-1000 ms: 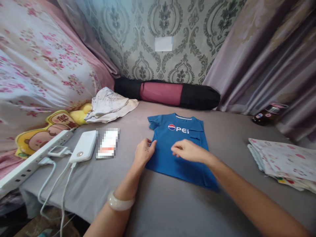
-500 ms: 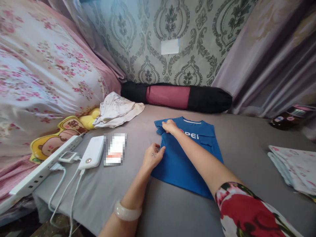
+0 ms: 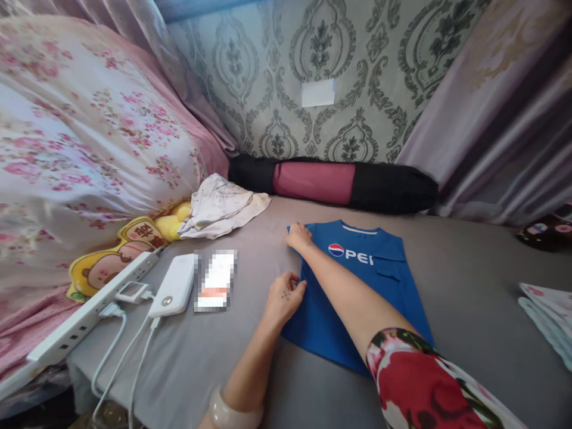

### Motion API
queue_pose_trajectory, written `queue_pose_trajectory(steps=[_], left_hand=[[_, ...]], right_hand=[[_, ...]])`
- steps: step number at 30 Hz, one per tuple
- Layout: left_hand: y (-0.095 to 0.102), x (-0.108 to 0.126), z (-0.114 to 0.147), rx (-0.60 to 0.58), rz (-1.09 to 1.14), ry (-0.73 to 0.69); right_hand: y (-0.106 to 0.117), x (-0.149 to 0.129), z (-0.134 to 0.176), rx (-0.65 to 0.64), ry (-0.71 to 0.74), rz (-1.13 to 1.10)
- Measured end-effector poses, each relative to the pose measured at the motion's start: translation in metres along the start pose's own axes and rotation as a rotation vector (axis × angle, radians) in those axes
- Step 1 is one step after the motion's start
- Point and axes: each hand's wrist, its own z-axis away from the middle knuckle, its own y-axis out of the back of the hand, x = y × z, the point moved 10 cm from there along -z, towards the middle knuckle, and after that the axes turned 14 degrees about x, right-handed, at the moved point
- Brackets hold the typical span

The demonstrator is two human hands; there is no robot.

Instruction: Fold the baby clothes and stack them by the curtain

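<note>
Nearest, a pale bangle [image 3: 235, 412] at left and a red-flowered sleeve [image 3: 424, 381] at right, both above a grey sheet [image 3: 174, 375]. Just beyond, in the middle of that sheet, a blue T-shirt [image 3: 326, 322], lying flat and print side up. At the left edge of the shirt, partway up from the near hem, the left hand [image 3: 286, 295], narrow, with thumb and fingers seemingly pinching the fabric. Well to the left, a white power bank [image 3: 174, 286] between a power strip [image 3: 87, 319] and a pixelated phone-like item [image 3: 217, 280]; well to the right, folded cloths [image 3: 554, 316], partly out of view. Farther along the same left edge, at the left sleeve, the right hand [image 3: 298, 236], reaching across the shirt, closed narrow on blue fabric. Apparently done: the inward fold of the right side, covering the end of the lettering [image 3: 353, 256]. Apparently left to do: a matching fold of the left side, not yet turned over. Farther off, a crumpled white cloth [image 3: 223, 205] at left, then a long black-and-maroon bag [image 3: 315, 182] against the patterned wall [image 3: 277, 53].
</note>
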Motion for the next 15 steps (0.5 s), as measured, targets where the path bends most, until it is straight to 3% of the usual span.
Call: queue_pose_trajectory(steps=[7, 15], left_hand=[[0.002, 0.004, 0.002, 0.002, 0.018, 0.007], [0.004, 0.004, 0.002, -0.031, 0.132, 0.015]], right_hand=[[0.003, 0.017, -0.011, 0.006, -0.061, -0.209], [0.018, 0.071, -0.02, 0.006, -0.305, -0.738]])
